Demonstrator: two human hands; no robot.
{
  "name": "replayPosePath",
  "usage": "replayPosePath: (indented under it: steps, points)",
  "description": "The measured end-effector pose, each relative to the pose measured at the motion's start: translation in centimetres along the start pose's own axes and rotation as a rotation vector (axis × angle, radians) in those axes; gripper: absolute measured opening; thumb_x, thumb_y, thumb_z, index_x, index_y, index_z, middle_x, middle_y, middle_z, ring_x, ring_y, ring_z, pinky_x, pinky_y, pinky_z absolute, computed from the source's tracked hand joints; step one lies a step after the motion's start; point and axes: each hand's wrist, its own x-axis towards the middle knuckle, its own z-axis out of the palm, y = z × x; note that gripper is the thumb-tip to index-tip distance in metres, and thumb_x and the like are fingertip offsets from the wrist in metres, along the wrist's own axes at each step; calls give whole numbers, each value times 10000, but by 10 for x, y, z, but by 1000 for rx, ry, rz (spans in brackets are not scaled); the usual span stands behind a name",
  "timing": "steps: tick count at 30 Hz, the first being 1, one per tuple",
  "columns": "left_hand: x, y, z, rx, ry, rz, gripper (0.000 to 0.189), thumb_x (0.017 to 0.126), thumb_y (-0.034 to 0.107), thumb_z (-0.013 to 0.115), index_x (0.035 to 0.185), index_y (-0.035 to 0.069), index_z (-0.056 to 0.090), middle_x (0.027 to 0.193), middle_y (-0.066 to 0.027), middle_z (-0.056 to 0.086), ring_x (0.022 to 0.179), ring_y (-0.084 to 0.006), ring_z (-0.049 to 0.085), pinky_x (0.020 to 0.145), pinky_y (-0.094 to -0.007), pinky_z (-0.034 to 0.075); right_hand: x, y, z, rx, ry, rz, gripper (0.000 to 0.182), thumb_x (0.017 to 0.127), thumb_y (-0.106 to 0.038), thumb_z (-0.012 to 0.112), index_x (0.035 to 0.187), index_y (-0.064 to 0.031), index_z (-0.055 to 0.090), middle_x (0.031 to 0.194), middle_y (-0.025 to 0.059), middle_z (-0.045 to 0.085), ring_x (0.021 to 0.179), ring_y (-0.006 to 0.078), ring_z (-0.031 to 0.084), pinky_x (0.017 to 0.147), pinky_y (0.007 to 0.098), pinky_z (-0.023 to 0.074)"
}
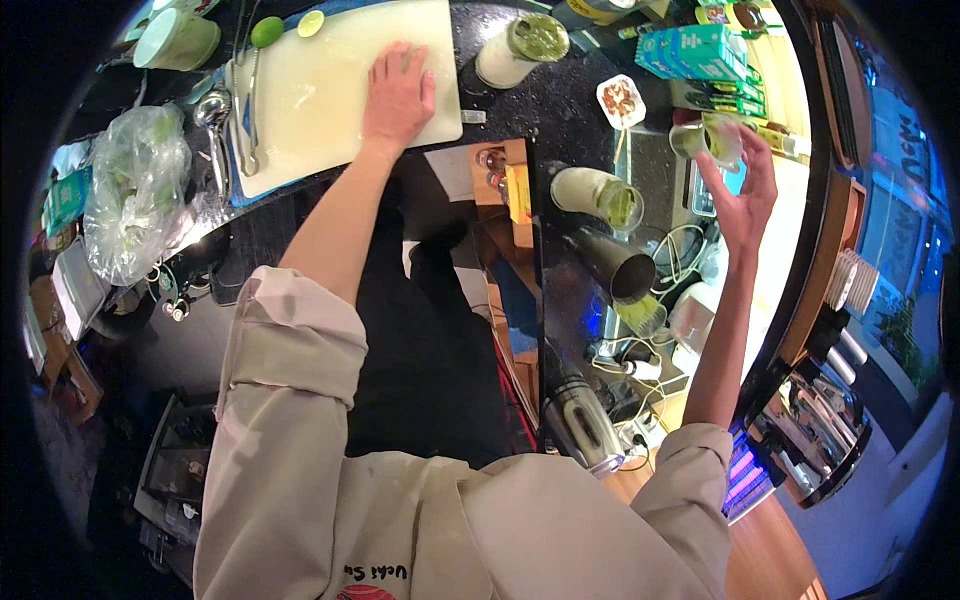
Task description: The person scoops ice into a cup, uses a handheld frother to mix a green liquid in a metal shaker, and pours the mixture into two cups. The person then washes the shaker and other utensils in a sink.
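Observation:
My left hand [399, 101] lies palm down on a white cutting board [315, 105], fingers a little apart, with nothing seen in it. At the board's far edge are a whole lime [267, 32] and a cut lime half [310, 23]. On the right, my right hand [742, 187] holds a small clear cup [701, 142] with green inside, slightly blurred, between thumb and fingers. Two tall glasses of pale drink with green tops, a far glass [502, 60] and a nearer glass [581, 189], stand on the dark counter. A metal shaker tin [615, 262] is nearer me.
A small white dish [621, 97] with reddish-brown residue and a stick stands between the far glass and my right hand. Loose cables [679, 255] lie beyond the tin. Long metal utensils [251, 112] rest on the board's left side, near a clear plastic bag [139, 195] of greens.

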Motion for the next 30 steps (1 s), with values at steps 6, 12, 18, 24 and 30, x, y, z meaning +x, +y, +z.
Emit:
replayPosePath:
  steps: [6,12,18,24,30]
  points:
    - [0,-4,3,19,45,43,420,940,202,615,1343,87,587,1330,-171,543,1259,-370,514,1077,-469,428,-48,-6,-28,-143,-200,42,533,743,-156,851,1224,-39,652,1183,116,676,1132,241,625,1031,387,464]
    - [0,-4,4,30,47,42,412,941,227,605,1330,94,608,1316,-158,545,1256,-341,514,1065,-469,433,-67,-15,-17,-239,-351,-76,494,722,-160,837,1182,-87,671,1153,88,665,1118,293,590,1010,417,443]
    - [2,-1,-1,25,51,41,411,939,222,602,1330,95,605,1318,-151,546,1246,-344,519,1059,-465,435,-74,-13,-11,-335,-401,-161,517,691,-162,833,1180,-114,671,1101,82,631,1098,291,573,993,430,417]
    - [5,8,-15,-80,1,33,393,896,79,564,1276,-22,547,1269,-267,517,1219,-460,478,1076,-518,385,-75,-15,-10,-383,-428,-182,540,672,-171,841,1183,-132,672,1079,79,611,1091,290,561,979,437,415]
    - [6,9,-16,-96,-15,15,409,895,76,568,1291,-22,546,1274,-263,519,1232,-458,476,1079,-517,385,-74,-20,-12,-446,-447,-184,554,663,-171,845,1188,-139,671,1068,69,603,1095,283,553,981,444,409]
